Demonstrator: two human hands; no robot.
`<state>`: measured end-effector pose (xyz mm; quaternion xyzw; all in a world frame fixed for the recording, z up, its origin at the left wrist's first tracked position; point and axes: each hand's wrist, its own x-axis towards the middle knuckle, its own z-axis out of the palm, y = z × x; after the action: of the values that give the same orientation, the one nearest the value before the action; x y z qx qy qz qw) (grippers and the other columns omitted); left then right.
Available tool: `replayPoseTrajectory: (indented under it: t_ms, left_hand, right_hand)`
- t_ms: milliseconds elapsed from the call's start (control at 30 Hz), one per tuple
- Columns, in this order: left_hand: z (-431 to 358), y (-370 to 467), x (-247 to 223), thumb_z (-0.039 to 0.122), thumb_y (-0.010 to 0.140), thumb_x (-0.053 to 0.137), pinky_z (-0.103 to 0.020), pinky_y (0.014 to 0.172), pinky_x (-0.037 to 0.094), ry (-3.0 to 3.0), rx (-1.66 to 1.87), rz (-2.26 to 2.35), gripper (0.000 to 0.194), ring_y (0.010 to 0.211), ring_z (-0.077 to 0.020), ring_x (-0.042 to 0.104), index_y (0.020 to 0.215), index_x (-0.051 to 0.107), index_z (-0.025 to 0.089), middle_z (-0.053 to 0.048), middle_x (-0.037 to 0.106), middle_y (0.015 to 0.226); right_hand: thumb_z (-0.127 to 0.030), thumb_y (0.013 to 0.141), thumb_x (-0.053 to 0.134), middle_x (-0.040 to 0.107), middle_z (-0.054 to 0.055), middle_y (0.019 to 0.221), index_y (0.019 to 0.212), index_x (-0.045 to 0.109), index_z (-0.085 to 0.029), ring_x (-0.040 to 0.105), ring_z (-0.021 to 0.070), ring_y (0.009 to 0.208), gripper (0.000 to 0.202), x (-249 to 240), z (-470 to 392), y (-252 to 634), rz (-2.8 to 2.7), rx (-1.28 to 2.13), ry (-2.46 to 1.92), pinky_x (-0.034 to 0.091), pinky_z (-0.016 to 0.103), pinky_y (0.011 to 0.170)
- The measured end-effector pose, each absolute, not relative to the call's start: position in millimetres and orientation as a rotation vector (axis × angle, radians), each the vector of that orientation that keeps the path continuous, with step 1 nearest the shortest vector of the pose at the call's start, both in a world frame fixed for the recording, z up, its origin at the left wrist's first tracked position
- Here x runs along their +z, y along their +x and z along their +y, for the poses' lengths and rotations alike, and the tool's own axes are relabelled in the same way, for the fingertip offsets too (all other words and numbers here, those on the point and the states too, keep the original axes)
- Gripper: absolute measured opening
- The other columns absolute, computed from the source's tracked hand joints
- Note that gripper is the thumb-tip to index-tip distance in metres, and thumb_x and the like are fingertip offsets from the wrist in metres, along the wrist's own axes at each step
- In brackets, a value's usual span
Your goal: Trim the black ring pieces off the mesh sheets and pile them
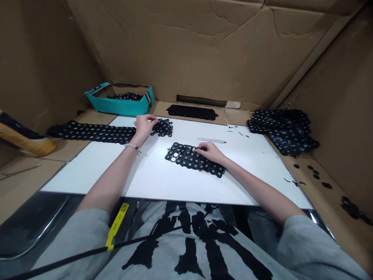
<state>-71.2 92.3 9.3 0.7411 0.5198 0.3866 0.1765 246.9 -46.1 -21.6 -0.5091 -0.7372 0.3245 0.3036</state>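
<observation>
My left hand [143,127], with a beaded bracelet at its wrist, reaches to a small pile of loose black rings [165,127]. Thumb and forefinger are pinched together at the pile's left edge; what is between them is too small to make out. On the white board a short black strip with rows of round holes [186,158] lies flat, two of its openings showing bright white. Over its upper edge is my right hand [214,153], the fingertips closed in a pinch. A tiny dark piece seems to be at those fingertips, but I cannot make out what.
A long perforated black strip [93,132] runs left. Behind stand a teal box [119,105] of black rings and a dark strip [192,112]. A white pen [211,140] lies beyond my right hand; folded perforated sheets [287,130] are piled right. Cardboard walls [204,50] enclose the board.
</observation>
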Motion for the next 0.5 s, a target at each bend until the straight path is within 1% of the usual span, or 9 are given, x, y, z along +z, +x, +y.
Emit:
replayPoseTrajectory:
  t_ms: [67, 100, 167, 267, 300, 367, 400, 500]
  left_hand:
    - [88, -66, 9, 0.049, 0.083, 0.062, -0.058, 0.090, 0.034, 2.109, 1.278, 1.693, 0.029, 0.121, -0.0462, 0.045, 0.079, 0.072, 0.022, -0.015, 0.073, 0.102]
    - [85, -62, 11, 0.048, 0.084, 0.062, -0.058, 0.091, 0.034, 2.136, 1.335, 1.739, 0.028, 0.121, -0.0455, 0.045, 0.082, 0.074, 0.022, -0.015, 0.072, 0.105]
    - [76, -49, 17, 0.045, 0.087, 0.060, -0.055, 0.093, 0.034, 2.278, 1.306, 1.613, 0.028, 0.114, -0.0397, 0.051, 0.090, 0.075, 0.022, -0.014, 0.072, 0.106]
    - [57, -22, 23, 0.047, 0.087, 0.062, -0.045, 0.096, 0.037, 2.473, 1.003, 1.212, 0.031, 0.100, -0.0280, 0.059, 0.097, 0.076, 0.022, -0.009, 0.074, 0.102]
    - [50, -13, 23, 0.050, 0.085, 0.064, -0.042, 0.097, 0.037, 2.515, 0.837, 1.068, 0.033, 0.101, -0.0266, 0.058, 0.100, 0.075, 0.022, -0.007, 0.074, 0.104]
    - [35, 6, 18, 0.055, 0.083, 0.066, -0.040, 0.098, 0.036, 2.528, 0.535, 0.854, 0.040, 0.108, -0.0273, 0.054, 0.107, 0.074, 0.024, -0.006, 0.073, 0.109]
    - [29, 13, 14, 0.057, 0.081, 0.067, -0.039, 0.098, 0.036, 2.511, 0.435, 0.804, 0.042, 0.110, -0.0280, 0.052, 0.107, 0.073, 0.024, -0.006, 0.072, 0.109]
    - [19, 26, 2, 0.058, 0.079, 0.068, -0.038, 0.096, 0.038, 2.428, 0.372, 0.817, 0.042, 0.110, -0.0289, 0.049, 0.099, 0.072, 0.021, -0.007, 0.071, 0.100]
  right_hand:
    - [-0.036, 0.085, 0.061, 0.072, 0.003, 0.079, 0.077, 0.069, -0.018, 0.061, 0.0183, 0.076, 0.021, -22, -46, 247, -1.952, 0.862, -1.341, 0.042, 0.030, 0.073]
    - [-0.036, 0.086, 0.061, 0.072, 0.003, 0.081, 0.078, 0.070, -0.018, 0.062, 0.0187, 0.077, 0.021, -21, -47, 247, -1.952, 0.864, -1.333, 0.043, 0.031, 0.074]
    - [-0.036, 0.087, 0.060, 0.074, 0.004, 0.088, 0.083, 0.072, -0.019, 0.063, 0.0195, 0.082, 0.021, -21, -47, 247, -1.949, 0.874, -1.309, 0.044, 0.031, 0.078]
    - [-0.035, 0.089, 0.058, 0.075, 0.004, 0.099, 0.093, 0.073, -0.020, 0.065, 0.0202, 0.090, 0.022, -22, -46, 247, -1.947, 0.898, -1.266, 0.044, 0.032, 0.084]
    - [-0.036, 0.089, 0.058, 0.075, 0.004, 0.100, 0.094, 0.073, -0.020, 0.064, 0.0202, 0.091, 0.023, -23, -46, 247, -1.944, 0.902, -1.252, 0.044, 0.032, 0.085]
    - [-0.040, 0.089, 0.059, 0.075, 0.004, 0.098, 0.096, 0.073, -0.019, 0.063, 0.0197, 0.088, 0.026, -23, -45, 247, -1.944, 0.900, -1.228, 0.044, 0.032, 0.082]
    - [-0.042, 0.088, 0.060, 0.074, 0.004, 0.096, 0.096, 0.073, -0.019, 0.062, 0.0192, 0.085, 0.027, -24, -45, 247, -1.945, 0.898, -1.217, 0.044, 0.031, 0.080]
    - [-0.045, 0.087, 0.062, 0.074, 0.004, 0.094, 0.097, 0.073, -0.019, 0.061, 0.0182, 0.082, 0.030, -24, -45, 246, -1.947, 0.902, -1.215, 0.042, 0.030, 0.077]
